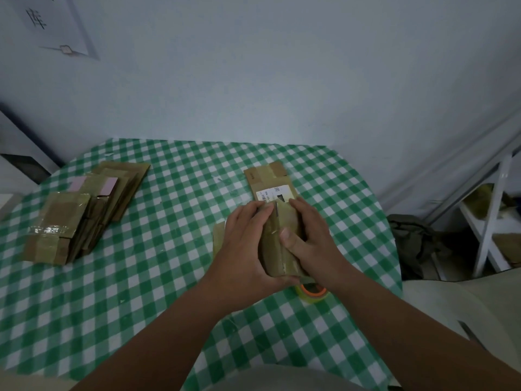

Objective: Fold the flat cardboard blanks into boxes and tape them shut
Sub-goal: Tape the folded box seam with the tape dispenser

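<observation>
Both forearms reach forward from the bottom edge over the table (pixel 84 292), which wears a green and white checked cloth. Just past the wrists a tape roll (pixel 311 291) with an orange core lies on the cloth, partly hidden under the right hand. Above it the two hands close on a small cardboard box (pixel 277 244) from either side: the left hand (pixel 245 249) wraps its left face with fingers curled over the far top edge, and the right hand (pixel 306 238) grips the right face, its thumb pressed flat on the top near the centre seam. A glossy strip of tape runs along that seam. Beside the left hand a bit of flat cardboard (pixel 218 235) shows on the cloth. Beyond the fingertips lies a flat blank (pixel 269 180) carrying a white label, its near end hidden by the box. Well off to the left sits a stack (pixel 81 213) of flattened cardboard pieces, some taped, two with pink patches. Behind the table stands a pale wall, and a white shelf frame (pixel 493 215) stands at the right
</observation>
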